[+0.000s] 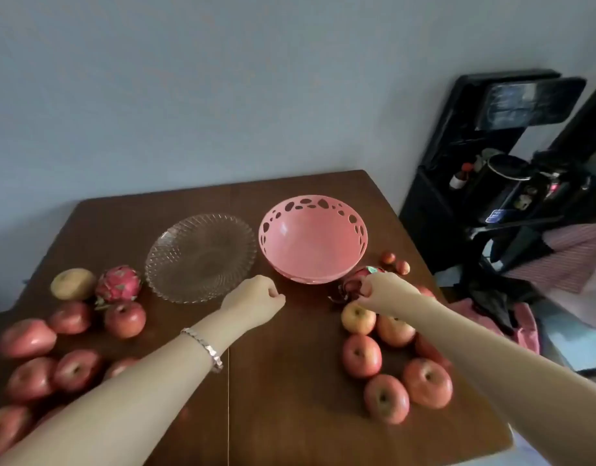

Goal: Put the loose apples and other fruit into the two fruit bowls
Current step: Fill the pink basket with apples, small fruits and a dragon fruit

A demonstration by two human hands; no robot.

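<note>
A clear glass bowl (201, 256) and a pink perforated bowl (312, 239) stand side by side at the back of the brown table (283, 381); both hold nothing. My right hand (387, 290) grips a dragon fruit (357, 280) just right of the pink bowl's base. My left hand (256, 297) hovers with curled fingers in front of the two bowls, holding nothing. Several red apples (362, 354) lie under my right arm. More apples (125, 318), a second dragon fruit (118, 284) and a yellow-brown pear (72, 283) lie at the left.
Two small red fruits (395, 262) sit right of the pink bowl near the table's edge. A black water dispenser (491, 169) stands against the wall to the right. Striped pink cloth (565, 260) hangs off the right side.
</note>
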